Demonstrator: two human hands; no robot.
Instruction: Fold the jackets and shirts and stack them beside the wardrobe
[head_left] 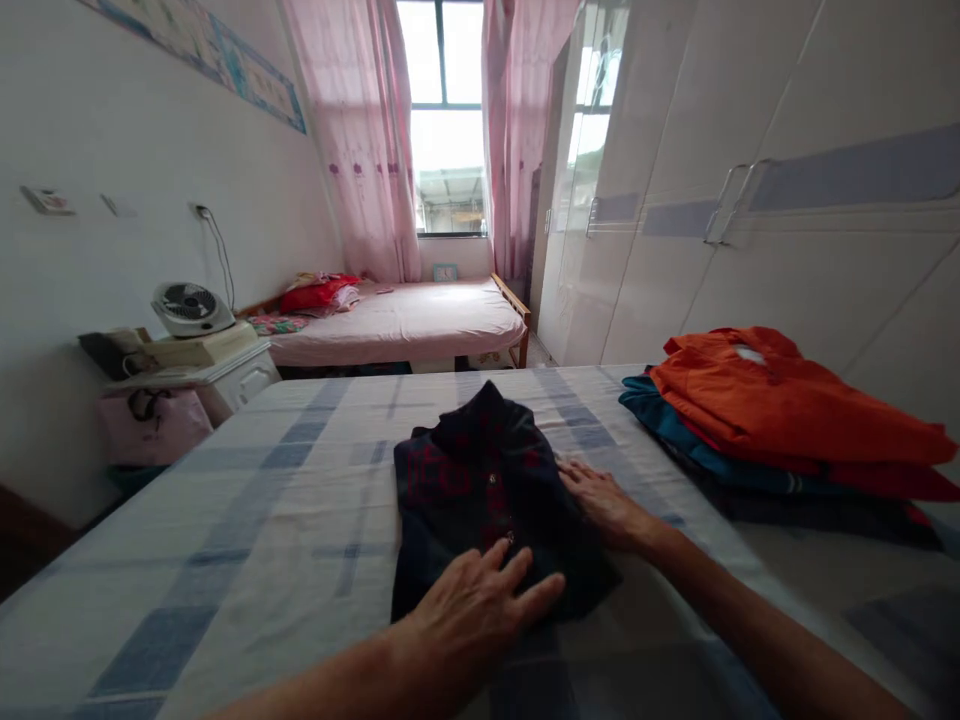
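Observation:
A dark navy shirt (457, 500) with red patterning, a collar and buttons lies folded on the bed, its collar pointing away from me. My left hand (480, 600) rests on the lower front of the shirt, fingers spread and laid out flat. Along the shirt's right edge is my right hand (600, 500), with its fingers stretched out; the fingertips reach the bedsheet beside the cloth. Neither hand grips the fabric.
Blue-and-white bedding (300, 500) covers the bed. On the right sits a stack of folded clothes, an orange shirt (780, 400) on top. Wardrobe doors (750, 280) stand behind it. A small fan (191, 305) is at the left, and another bed (420, 315) lies below the window.

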